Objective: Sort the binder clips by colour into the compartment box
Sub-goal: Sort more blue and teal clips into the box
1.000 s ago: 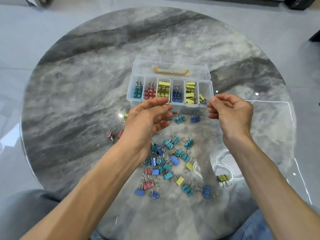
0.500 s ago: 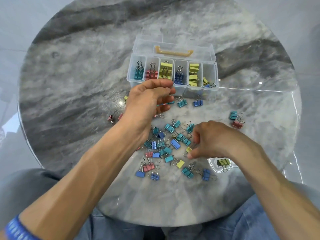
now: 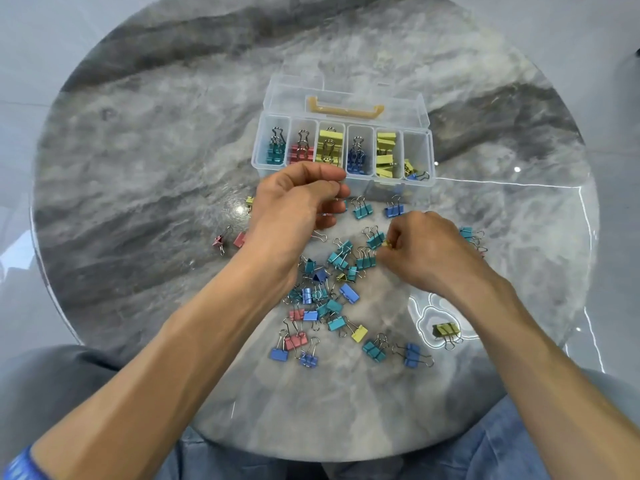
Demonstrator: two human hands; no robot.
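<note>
The clips are only partly sorted: a loose heap of teal, blue, pink and yellow ones is spread on the table between the forearms, with strays beside it, among them a pink pair at the left and a yellow one at the right. In the box, just beyond the hands, teal, red, yellow and blue clips are stacked in separate compartments, then yellow again; the last bay is seen to hold mixed yellow and blue. Most of the work is judged to remain. A small yellow clip is pinched by the right hand; the left hand is loosely curled near the box front, and whether anything is held cannot be told. The box is clear thin-walled plastic with a tan handle; the clips are painted folded metal with wire loops; the table is glossy grey marble.
</note>
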